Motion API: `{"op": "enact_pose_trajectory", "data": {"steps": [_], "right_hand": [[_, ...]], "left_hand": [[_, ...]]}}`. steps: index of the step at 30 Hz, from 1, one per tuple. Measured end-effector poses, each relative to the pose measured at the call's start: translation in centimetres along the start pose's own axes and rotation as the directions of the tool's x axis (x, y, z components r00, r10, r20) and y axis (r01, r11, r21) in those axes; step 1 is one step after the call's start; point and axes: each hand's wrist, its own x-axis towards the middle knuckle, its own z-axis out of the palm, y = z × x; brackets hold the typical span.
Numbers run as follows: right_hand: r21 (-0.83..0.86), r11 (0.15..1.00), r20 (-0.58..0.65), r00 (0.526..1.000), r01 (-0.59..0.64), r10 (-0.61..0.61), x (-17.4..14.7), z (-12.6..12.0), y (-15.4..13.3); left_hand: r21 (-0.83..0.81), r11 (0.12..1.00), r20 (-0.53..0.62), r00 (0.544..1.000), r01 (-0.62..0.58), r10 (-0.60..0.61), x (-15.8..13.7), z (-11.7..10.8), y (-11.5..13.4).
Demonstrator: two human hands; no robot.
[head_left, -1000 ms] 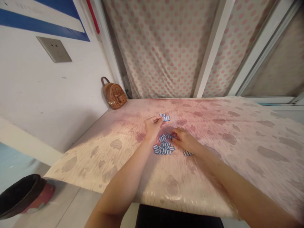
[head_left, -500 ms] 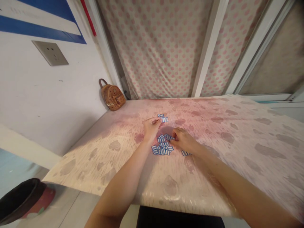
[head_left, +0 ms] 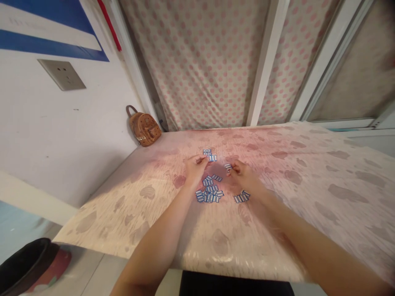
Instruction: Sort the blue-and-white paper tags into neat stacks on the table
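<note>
My left hand (head_left: 196, 165) is closed in a pinch at the edge of a small blue-and-white striped piece (head_left: 212, 158). Just behind that piece lies a group of similar pieces (head_left: 207, 151), close to my left fingertips. Between the thumb and fingers of my right hand (head_left: 240, 172) is another striped piece (head_left: 227, 166), held above the table. A loose pile of such pieces (head_left: 211, 195) lies nearer to me, between my forearms. One more cluster (head_left: 241, 197) rests beside my right wrist. What is printed on them is too small to read.
A patterned cloth covers the table (head_left: 222, 242). At its far left corner a small brown backpack (head_left: 144, 128) leans by the wall. Dotted curtains (head_left: 197, 61) hang behind the far edge. A dark-rimmed bin (head_left: 52, 263) stands on the floor at left.
My right hand has lifted a striped piece off the pile and moved it away from me, toward the left hand's pieces. My left hand has hardly moved; the view has shifted slightly.
</note>
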Motion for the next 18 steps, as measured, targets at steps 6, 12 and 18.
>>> {"op": "enact_pose_trajectory", "data": {"steps": [6, 12, 18], "right_hand": [[0.266, 0.963, -0.191, 0.982, 0.05, 0.002, 0.5, -1.3, -0.5], [0.407, 0.911, -0.141, 0.981, -0.066, 0.134, -0.3, -2.0, -2.4], [0.585, 0.792, 0.057, 0.983, -0.174, 0.174, -0.7, -1.0, -3.4]], "left_hand": [[0.02, 1.0, 0.043, 0.999, -0.005, 0.004, -0.3, 0.4, -0.8], [0.037, 0.997, -0.001, 0.998, 0.064, -0.064, -0.6, 1.3, -1.4], [0.09, 0.996, 0.016, 1.0, 0.012, -0.013, -1.3, 1.8, -1.5]]}}
